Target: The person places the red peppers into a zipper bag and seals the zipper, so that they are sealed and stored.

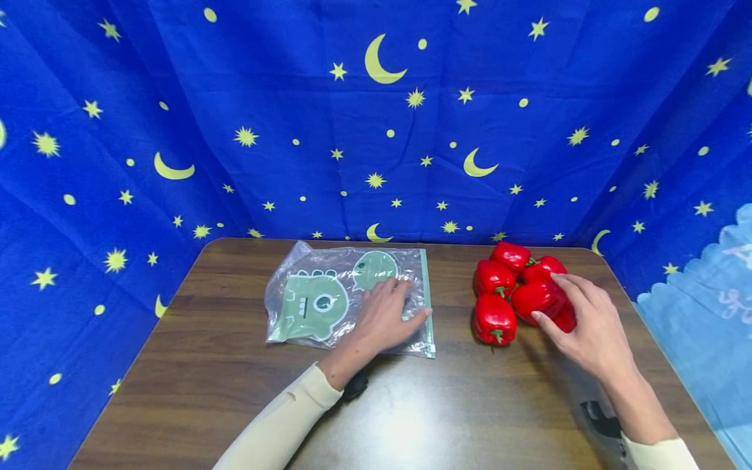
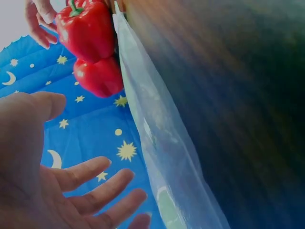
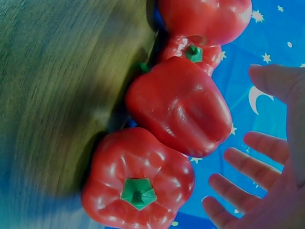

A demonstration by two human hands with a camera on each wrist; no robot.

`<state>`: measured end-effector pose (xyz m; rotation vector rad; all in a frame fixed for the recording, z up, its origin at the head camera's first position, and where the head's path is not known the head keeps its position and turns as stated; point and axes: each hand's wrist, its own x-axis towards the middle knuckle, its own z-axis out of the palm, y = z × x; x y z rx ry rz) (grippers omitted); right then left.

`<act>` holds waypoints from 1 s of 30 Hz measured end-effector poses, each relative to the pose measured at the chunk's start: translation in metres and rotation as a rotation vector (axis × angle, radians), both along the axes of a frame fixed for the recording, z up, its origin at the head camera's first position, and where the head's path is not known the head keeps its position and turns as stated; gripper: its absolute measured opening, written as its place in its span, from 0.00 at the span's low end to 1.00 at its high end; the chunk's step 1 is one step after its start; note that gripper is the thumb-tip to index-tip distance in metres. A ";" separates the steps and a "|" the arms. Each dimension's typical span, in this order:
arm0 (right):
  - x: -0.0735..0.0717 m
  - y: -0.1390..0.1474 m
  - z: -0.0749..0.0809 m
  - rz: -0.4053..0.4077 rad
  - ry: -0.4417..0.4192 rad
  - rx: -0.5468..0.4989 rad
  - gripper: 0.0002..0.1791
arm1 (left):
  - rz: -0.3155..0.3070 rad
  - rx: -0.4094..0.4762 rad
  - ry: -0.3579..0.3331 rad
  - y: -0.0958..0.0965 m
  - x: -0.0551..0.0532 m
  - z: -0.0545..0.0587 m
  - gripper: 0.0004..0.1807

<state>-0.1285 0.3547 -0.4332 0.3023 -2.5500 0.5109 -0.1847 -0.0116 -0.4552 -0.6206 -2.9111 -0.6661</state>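
A clear zip bag point(image 1: 320, 307) printed with green cartoon monsters lies flat on the wooden table point(image 1: 235, 391). Over its right part hovers my left hand point(image 1: 382, 320), fingers spread and relaxed; the left wrist view shows a gap between these fingers and the bag point(image 2: 157, 129). Several shiny red bell peppers point(image 1: 495, 318) with green stems sit clustered to the right of the bag. My right hand point(image 1: 596, 326) is held just above the right-hand peppers, thumb apart from the fingers. In the right wrist view the fingers stay off the nearest bell pepper point(image 3: 178, 107) and grip nothing.
A blue cloth point(image 1: 311, 98) with yellow moons and stars hangs behind the table and along its sides. Light blue cloth point(image 1: 699, 339) with a scalloped edge hangs at the right. Dark straps show at both wrists.
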 end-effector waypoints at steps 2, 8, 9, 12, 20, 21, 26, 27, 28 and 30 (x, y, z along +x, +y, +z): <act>0.000 0.000 -0.001 0.005 0.001 0.004 0.42 | -0.008 -0.011 -0.002 0.002 -0.002 -0.001 0.39; -0.002 -0.001 -0.004 0.024 -0.006 0.011 0.43 | -0.006 -0.072 0.013 0.010 -0.007 -0.004 0.42; -0.002 -0.001 -0.004 0.025 -0.007 0.011 0.43 | -0.001 -0.084 0.018 0.012 -0.007 -0.004 0.42; -0.003 -0.001 -0.006 0.031 -0.006 0.011 0.42 | 0.015 -0.111 0.026 0.018 -0.009 -0.005 0.43; -0.004 -0.002 -0.009 0.031 -0.019 0.013 0.42 | 0.071 -0.171 0.052 0.032 -0.013 -0.009 0.43; -0.004 -0.003 -0.009 0.033 -0.021 0.011 0.42 | 0.077 -0.179 0.058 0.034 -0.014 -0.010 0.43; -0.003 -0.005 -0.009 0.031 -0.041 0.007 0.42 | 0.101 -0.203 0.043 0.040 -0.015 -0.010 0.43; -0.003 -0.005 -0.009 0.029 -0.044 0.008 0.42 | 0.105 -0.204 0.037 0.041 -0.015 -0.010 0.43; -0.003 -0.005 -0.010 0.028 -0.047 0.009 0.42 | 0.109 -0.203 0.029 0.043 -0.015 -0.010 0.43; -0.003 -0.005 -0.010 0.032 -0.048 0.010 0.42 | 0.119 -0.197 0.017 0.047 -0.016 -0.011 0.43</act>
